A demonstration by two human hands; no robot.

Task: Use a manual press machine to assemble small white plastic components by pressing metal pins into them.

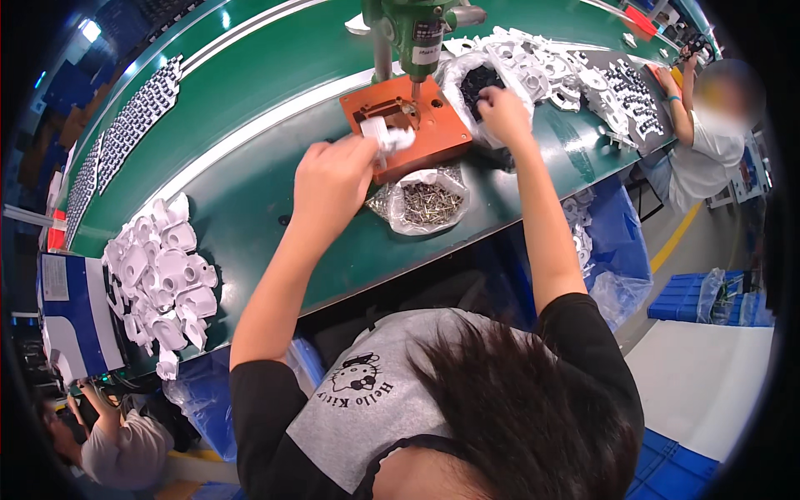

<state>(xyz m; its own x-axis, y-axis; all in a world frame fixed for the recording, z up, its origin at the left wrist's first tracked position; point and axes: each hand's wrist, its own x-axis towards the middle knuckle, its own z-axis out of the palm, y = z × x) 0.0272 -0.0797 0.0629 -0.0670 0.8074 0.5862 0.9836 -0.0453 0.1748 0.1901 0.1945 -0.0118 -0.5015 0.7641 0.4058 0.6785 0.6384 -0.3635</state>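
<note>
Left hand (335, 179): fingers closed on the near end of a white plastic part (388, 138), which is over the left half of the orange fixture block (443, 138) — whether it touches cannot be told. Right hand (504, 115): fingers dipped in the mouth of a plastic bag (455, 77) of small black pieces (477, 82); cannot tell if one is pinched.

Technique, as judged: grip the part by its end only, leaving its far side unobstructed. Pick a single black piece with the fingertips, without dragging the bag toward the block. Both hands should clear the spindle (416, 90).
</note>
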